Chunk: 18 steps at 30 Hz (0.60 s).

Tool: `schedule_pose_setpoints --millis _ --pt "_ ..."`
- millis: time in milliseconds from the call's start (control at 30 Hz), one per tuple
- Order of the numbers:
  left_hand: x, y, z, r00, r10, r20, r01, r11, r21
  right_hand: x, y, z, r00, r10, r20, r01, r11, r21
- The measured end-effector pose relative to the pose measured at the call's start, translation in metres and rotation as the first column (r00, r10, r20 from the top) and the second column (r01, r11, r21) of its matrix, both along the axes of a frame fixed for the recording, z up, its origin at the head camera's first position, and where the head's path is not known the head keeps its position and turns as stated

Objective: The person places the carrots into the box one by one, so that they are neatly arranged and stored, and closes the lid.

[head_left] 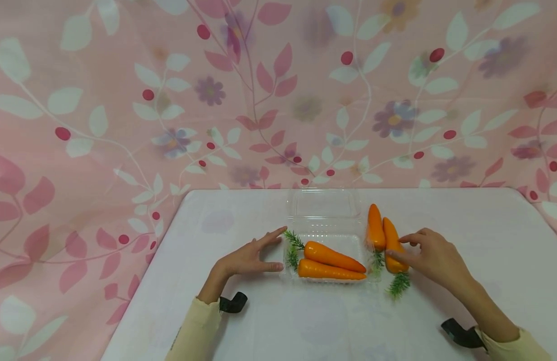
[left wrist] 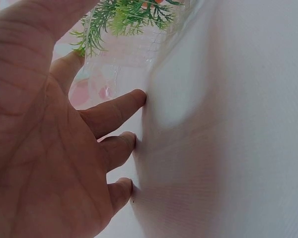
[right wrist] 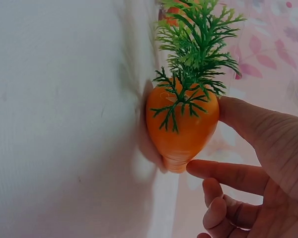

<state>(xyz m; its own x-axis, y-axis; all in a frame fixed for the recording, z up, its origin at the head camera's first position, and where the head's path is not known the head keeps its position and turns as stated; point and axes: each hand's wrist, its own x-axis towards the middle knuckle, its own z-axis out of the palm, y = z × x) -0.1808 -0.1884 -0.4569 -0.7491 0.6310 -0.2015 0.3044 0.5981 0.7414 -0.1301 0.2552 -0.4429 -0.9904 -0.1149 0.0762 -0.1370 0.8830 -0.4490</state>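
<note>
Two toy carrots [head_left: 334,256] with green tops lie side by side in a clear plastic clamshell box [head_left: 351,239], leaves toward its left edge. Beside that edge is my left hand [head_left: 249,258], thumb and fingers spread. In the left wrist view, several of its fingertips touch the table. Right of the box are two more carrots, a far one [head_left: 375,225] and a nearer one [head_left: 393,238]. My right hand [head_left: 434,255] pinches the nearer carrot [right wrist: 181,126] between thumb and index finger, the other fingers curled free. That carrot rests on the table.
The box's transparent lid [head_left: 323,203] lies folded back behind its base. A white cloth covers the table [head_left: 260,326]. Behind it hangs a pink floral curtain [head_left: 278,100]. Dark wrist-camera mounts [head_left: 233,302] project from both sleeves.
</note>
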Motion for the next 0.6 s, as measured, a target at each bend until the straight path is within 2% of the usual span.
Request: schedule_pose_setpoints --millis 600 --pt "0.001 -0.001 0.000 1.000 -0.003 -0.002 0.003 1.000 0.009 -0.003 0.023 0.005 0.992 -0.016 0.122 0.020 0.999 -0.028"
